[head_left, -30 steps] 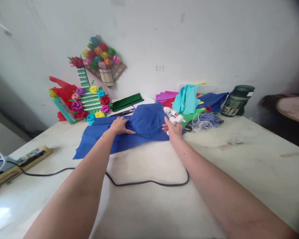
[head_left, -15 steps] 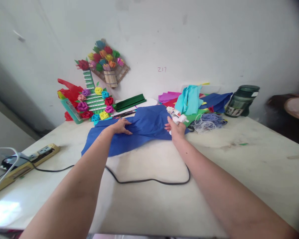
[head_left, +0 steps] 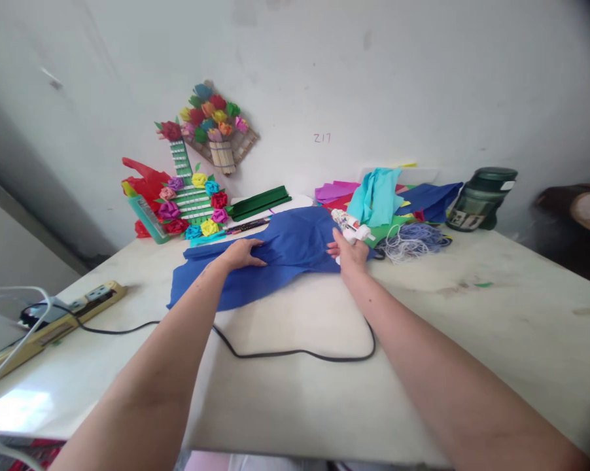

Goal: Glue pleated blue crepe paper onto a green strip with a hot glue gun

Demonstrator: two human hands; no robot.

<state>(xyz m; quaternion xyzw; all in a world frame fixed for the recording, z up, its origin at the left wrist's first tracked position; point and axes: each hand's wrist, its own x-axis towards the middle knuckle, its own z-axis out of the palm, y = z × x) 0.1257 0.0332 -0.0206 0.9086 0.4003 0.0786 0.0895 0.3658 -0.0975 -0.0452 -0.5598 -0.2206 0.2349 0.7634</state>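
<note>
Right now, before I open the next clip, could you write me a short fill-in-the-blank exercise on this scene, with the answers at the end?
1. The glue gun is in the person's ____ hand.
2. The sheet under the left hand is ____ in colour.
3. The cord crossing the table nearer the person than that sheet is ____ in colour.
4. The power strip lies toward the table's ____ side.

Missing words: right; blue; black; left.
</note>
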